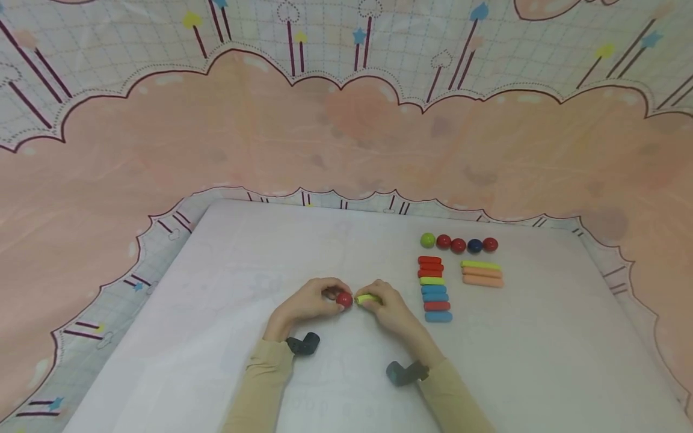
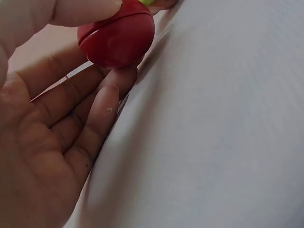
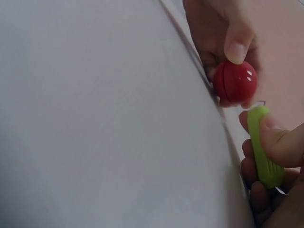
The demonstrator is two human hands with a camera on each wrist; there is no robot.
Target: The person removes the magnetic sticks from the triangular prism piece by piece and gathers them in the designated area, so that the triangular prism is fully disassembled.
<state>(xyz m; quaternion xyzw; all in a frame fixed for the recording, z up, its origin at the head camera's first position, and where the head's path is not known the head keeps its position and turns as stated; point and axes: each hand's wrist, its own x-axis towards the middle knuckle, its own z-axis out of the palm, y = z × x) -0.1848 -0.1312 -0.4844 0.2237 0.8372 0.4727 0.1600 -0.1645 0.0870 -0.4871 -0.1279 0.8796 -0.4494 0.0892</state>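
Low over the white tabletop (image 1: pixel 216 270), my left hand (image 1: pixel 311 299) pinches a glossy red ball (image 1: pixel 343 300) between thumb and fingers. A thin seam line runs round the red ball (image 2: pixel 118 40) in the left wrist view. Just to its right, my right hand (image 1: pixel 394 310) grips a short yellow-green rod (image 1: pixel 366 298). Ridges show along the side of the rod (image 3: pixel 260 147) in the right wrist view, with the thumb laid over it. One end of the rod points at the ball; a small gap shows between them in the right wrist view.
At the right lies a row of balls: one green ball (image 1: pixel 428 240), a dark blue ball (image 1: pixel 474 246) and several red balls (image 1: pixel 458 245). Below are a column of red, green and blue rods (image 1: pixel 435 289) and a shorter stack with orange rods (image 1: pixel 483 276).
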